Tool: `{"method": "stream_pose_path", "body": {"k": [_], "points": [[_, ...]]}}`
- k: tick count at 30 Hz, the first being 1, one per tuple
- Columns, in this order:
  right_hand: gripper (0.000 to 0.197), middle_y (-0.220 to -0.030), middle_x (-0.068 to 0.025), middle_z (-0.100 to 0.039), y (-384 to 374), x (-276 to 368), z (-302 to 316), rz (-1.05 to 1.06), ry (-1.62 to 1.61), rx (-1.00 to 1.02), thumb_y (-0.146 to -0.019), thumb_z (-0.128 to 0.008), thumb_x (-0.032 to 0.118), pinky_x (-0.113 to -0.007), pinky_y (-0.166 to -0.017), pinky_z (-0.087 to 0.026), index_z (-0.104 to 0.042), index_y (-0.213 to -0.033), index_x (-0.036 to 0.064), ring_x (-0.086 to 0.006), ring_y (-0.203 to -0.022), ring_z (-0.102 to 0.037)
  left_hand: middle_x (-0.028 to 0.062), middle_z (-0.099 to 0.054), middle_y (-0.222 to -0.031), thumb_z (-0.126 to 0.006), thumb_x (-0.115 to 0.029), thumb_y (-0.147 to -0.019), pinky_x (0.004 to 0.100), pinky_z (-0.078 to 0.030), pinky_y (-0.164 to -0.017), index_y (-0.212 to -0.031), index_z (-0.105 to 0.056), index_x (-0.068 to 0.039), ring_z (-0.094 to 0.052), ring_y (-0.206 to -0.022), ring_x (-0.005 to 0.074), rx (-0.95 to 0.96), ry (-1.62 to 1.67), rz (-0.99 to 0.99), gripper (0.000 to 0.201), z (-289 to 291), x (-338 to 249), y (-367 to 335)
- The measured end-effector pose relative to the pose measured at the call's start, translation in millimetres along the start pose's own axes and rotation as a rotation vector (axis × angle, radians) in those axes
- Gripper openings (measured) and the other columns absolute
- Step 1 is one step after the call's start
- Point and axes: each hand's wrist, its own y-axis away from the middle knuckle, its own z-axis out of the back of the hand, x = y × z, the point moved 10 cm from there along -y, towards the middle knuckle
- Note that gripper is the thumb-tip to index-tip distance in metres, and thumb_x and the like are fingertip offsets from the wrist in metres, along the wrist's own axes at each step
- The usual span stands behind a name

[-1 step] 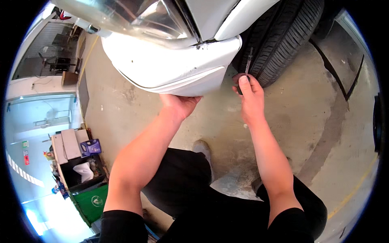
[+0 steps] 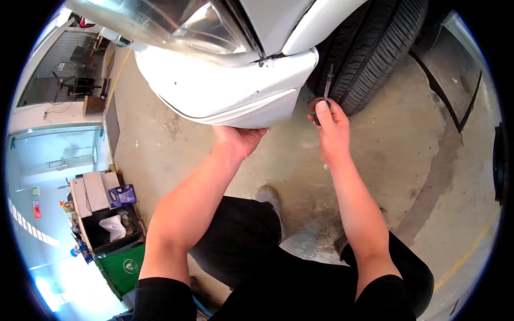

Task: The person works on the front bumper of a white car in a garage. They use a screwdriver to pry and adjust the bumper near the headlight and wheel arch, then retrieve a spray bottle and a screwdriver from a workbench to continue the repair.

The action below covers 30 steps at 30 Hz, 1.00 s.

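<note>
The white front bumper [image 2: 225, 91] of a car, below its clear headlight [image 2: 209, 32], fills the upper middle. My left hand [image 2: 239, 142] grips the bumper's lower edge from beneath, palm side up; most of its fingers are hidden behind the edge. To the right, my right hand [image 2: 333, 120] is closed round the dark handle of a screwdriver [image 2: 327, 88]. Its thin shaft points up, thumb along the handle, in front of the black tyre [image 2: 369, 64]. The screwdriver's tip appears apart from the bumper's corner; whether it touches the tyre I cannot tell.
Concrete floor [image 2: 187, 152] spreads round my legs and my shoe [image 2: 269, 199]. At the left stands a green bin or cart [image 2: 123, 267] with an open black tray, and a purple jug [image 2: 122, 195] beside it. A dark strip [image 2: 436, 91] borders the floor at the right.
</note>
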Motion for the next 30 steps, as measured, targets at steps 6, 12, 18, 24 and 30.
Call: {"method": "stream_pose_path", "body": {"k": [6,12,18,24,30], "points": [[0.036,-0.105,-0.0003,-0.066,1,-2,3,0.022,0.053,0.021,-0.100,-0.067,0.037,-0.030,-0.090,-0.047,-0.068,-0.112,0.0036,-0.0115,-0.096,-0.058,0.0059,-0.050,-0.148,-0.038,-0.070,-0.094,0.0547,-0.039,-0.112,-0.144,-0.053,-0.022,-0.047,-0.134,0.0315,-0.003,0.050,0.042,0.070,-1,7,-3],[0.042,-0.093,0.0039,-0.058,0,1,2,0.047,0.104,0.032,-0.094,-0.075,0.041,-0.024,-0.078,-0.042,-0.068,-0.107,0.0020,-0.0076,-0.086,-0.050,0.0084,-0.047,-0.150,-0.038,-0.070,-0.094,0.0566,-0.034,-0.116,-0.147,-0.049,-0.021,-0.044,-0.137,0.0335,-0.041,0.073,0.020,0.073,-8,8,0],[0.041,-0.092,0.0031,-0.060,-4,8,0,0.078,0.089,0.043,-0.093,-0.077,0.041,-0.024,-0.077,-0.043,-0.069,-0.104,0.0022,-0.0081,-0.085,-0.051,0.0118,-0.045,-0.152,-0.039,-0.068,-0.095,0.0589,-0.033,-0.117,-0.148,-0.046,-0.018,-0.042,-0.139,0.0368,-0.027,0.061,0.023,0.073,-8,9,-8],[0.044,-0.093,-0.0012,-0.065,-14,13,-5,0.089,0.105,0.056,-0.091,-0.079,0.040,-0.026,-0.081,-0.046,-0.069,-0.104,-0.0007,-0.0101,-0.088,-0.055,0.0120,-0.050,-0.146,-0.044,-0.057,-0.099,0.0591,-0.037,-0.116,-0.144,-0.050,-0.015,-0.047,-0.134,0.0365,-0.003,0.037,0.039,0.062,-17,15,-13],[0.035,-0.093,-0.0038,-0.069,-19,5,-3,0.052,0.024,0.066,-0.086,-0.083,0.028,-0.028,-0.084,-0.049,-0.071,-0.102,0.0000,-0.0127,-0.090,-0.061,0.0151,-0.051,-0.147,-0.045,-0.049,-0.101,0.0588,-0.032,-0.121,-0.144,-0.050,-0.010,-0.045,-0.138,0.0383,-0.018,0.002,0.052,0.058,-12,23,-14]]}}
